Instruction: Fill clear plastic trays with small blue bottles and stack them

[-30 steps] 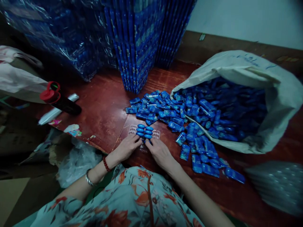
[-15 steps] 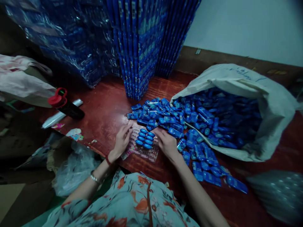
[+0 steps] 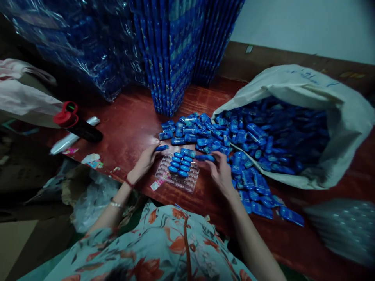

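Note:
My left hand (image 3: 147, 162) is closed at the fingertips on a small blue packet (image 3: 161, 148), at the left of a clear plastic blister tray (image 3: 190, 182). My right hand (image 3: 222, 171) pinches another shiny blue packet (image 3: 205, 157) just right of that tray. Two short rows of glossy blue oval pieces (image 3: 183, 168) stand in the tray's middle, with bare cavities around them. A pink and white label (image 3: 158, 183) shows at its front left corner. Beyond both hands spreads a heap of loose blue packets (image 3: 190, 130).
An open white sack (image 3: 348, 113) lies at the right, spilling blue packets. Tall stacks of blue packs (image 3: 164, 58) rise behind. A black bottle with a red lid (image 3: 84, 130) and a clear plastic roll (image 3: 66, 142) lie left; bubble wrap (image 3: 345, 230) is at the right front.
Both hands have moved apart from the tray's sides, and each now has a blue packet in its fingers. The view has shifted slightly.

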Available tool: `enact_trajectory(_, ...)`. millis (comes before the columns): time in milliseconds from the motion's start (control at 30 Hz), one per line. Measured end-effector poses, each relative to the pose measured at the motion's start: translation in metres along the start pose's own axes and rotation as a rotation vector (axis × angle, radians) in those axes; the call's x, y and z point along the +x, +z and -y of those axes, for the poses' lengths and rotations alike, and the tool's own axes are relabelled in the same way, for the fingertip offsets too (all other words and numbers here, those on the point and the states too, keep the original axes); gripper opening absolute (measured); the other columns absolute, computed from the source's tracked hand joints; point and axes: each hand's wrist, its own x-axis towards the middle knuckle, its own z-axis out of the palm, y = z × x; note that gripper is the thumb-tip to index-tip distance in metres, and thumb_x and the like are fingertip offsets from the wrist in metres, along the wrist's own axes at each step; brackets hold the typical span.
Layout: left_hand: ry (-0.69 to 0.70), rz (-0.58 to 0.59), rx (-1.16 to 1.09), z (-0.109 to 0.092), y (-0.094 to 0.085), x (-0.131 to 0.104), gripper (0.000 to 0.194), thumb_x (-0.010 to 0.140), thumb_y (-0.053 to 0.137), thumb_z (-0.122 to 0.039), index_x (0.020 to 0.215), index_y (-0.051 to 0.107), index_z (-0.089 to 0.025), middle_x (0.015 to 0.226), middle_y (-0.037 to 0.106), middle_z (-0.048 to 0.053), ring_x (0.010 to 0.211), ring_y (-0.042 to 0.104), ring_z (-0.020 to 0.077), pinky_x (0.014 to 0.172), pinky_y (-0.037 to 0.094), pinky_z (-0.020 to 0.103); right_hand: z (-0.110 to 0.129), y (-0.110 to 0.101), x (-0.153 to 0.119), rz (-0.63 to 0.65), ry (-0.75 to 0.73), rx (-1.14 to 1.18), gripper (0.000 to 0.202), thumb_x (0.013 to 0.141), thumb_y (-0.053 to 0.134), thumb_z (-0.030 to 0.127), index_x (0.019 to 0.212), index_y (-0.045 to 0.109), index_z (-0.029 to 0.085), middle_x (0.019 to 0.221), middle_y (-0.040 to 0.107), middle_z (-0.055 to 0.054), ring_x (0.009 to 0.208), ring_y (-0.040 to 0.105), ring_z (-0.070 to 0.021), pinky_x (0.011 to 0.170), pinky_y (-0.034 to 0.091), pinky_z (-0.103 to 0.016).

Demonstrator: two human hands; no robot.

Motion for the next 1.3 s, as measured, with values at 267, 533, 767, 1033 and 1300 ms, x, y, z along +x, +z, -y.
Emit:
enact_trajectory(267,-0.021,-0.066,0.074,-0.035,-0.006,-0.09,0.016,0.088,0.052,-0.028,0.1,0.058,-0.019,0.091,0.06,0.004,0.083,0.058,0.0159,0.075,0.049,0.028,0.031,0.029,-0.08,0.008,-0.158,0.115,0.016,0.086,0.055,0.022,0.102,0.057,0.021,0.093,0.064,-0.006,0.087,0.062,-0.0171,0.077,0.053,-0.032)
enact_trajectory(533,0.35,0.149,0.431,-0.045,0.016,-0.077,0.03,0.093,0.032,-0.011,0.117,0.049,-0.018,0.092,0.057,0.007,0.081,0.053,0.0167,0.071,0.048,0.029,0.04,0.033,-0.05,0.298,-0.489,-0.407,0.025,0.091,0.04,0.013,0.105,0.061,0.013,0.082,0.06,-0.008,0.074,0.057,-0.0154,0.066,0.047,-0.026)
enact_trajectory(767,0.562,0.457,0.504,-0.065,0.01,-0.053,0.024,0.092,0.03,-0.013,0.103,0.051,-0.016,0.096,0.056,0.01,0.085,0.049,0.0201,0.076,0.045,0.033,0.055,0.032,-0.036,0.425,-0.555,-0.57,0.024,0.09,0.044,0.011,0.106,0.061,0.015,0.079,0.061,-0.007,0.07,0.056,-0.0151,0.062,0.043,-0.025)
enact_trajectory(1033,0.63,0.516,0.498,-0.068,0.012,-0.05,0.025,0.091,0.033,-0.012,0.108,0.05,-0.016,0.096,0.058,0.009,0.086,0.05,0.0194,0.078,0.044,0.032,0.052,0.027,-0.042,0.402,-0.53,-0.483,0.024,0.092,0.043,0.017,0.108,0.061,0.016,0.082,0.064,-0.006,0.07,0.058,-0.0134,0.063,0.045,-0.024)
enact_trajectory(1300,0.427,0.062,0.303,-0.03,0.006,-0.019,0.025,0.094,0.038,-0.023,0.108,0.058,-0.017,0.095,0.06,0.009,0.082,0.055,0.0165,0.072,0.046,0.028,0.01,0.021,0.006,0.129,-0.352,-0.271,0.027,0.094,0.04,0.024,0.106,0.063,0.02,0.088,0.066,-0.006,0.082,0.06,-0.015,0.072,0.048,-0.027)
